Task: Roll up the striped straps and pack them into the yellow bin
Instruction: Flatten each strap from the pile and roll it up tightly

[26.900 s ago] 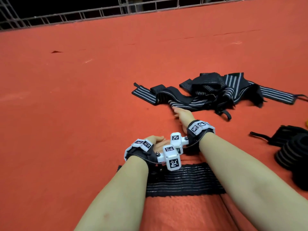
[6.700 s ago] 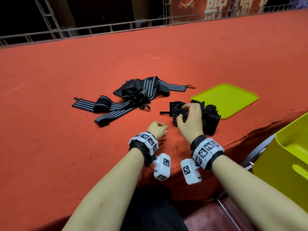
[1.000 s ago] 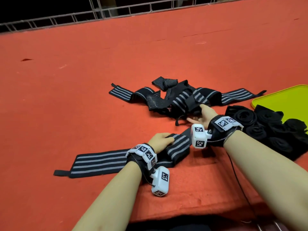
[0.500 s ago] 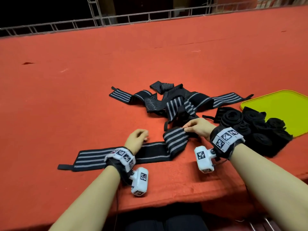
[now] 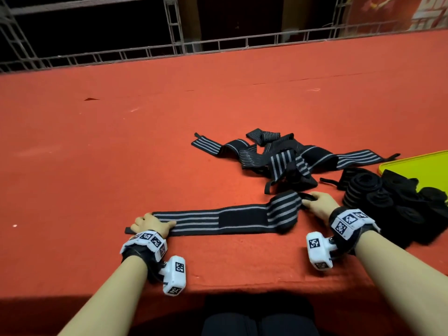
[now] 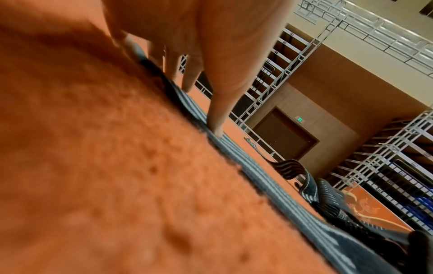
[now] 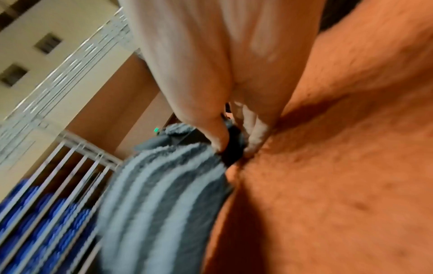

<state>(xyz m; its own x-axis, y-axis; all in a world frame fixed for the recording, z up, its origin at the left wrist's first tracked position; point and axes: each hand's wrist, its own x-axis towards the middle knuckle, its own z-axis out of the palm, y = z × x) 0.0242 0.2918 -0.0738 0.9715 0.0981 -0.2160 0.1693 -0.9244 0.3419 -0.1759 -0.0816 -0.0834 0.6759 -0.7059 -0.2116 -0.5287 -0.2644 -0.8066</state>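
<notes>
A striped strap (image 5: 218, 220) lies stretched flat along the near edge of the red carpeted platform (image 5: 121, 141), its right end humped up in a fold. The left hand (image 5: 151, 225) rests on the strap's left end, fingers straight and slightly spread, tips pressing the webbing down; this looks meant to anchor that end so the strap stays taut. The right hand (image 5: 320, 206) is at the folded right end, thumb and fingers pinched on the black loop (image 5: 306, 200) there, probably to pull the strap straight before rolling starts.

Just beyond the strap, toward the middle of the platform, sits a tangled heap of unrolled straps (image 5: 283, 158), one tail trailing close to the right hand's fingers, so it could catch in the roll. Near the right edge a cluster of rolled straps (image 5: 388, 202) lies against a flat yellow lid (image 5: 417, 166). The yellow bin itself is out of view. A metal railing (image 5: 218, 46) runs along the far edge.
</notes>
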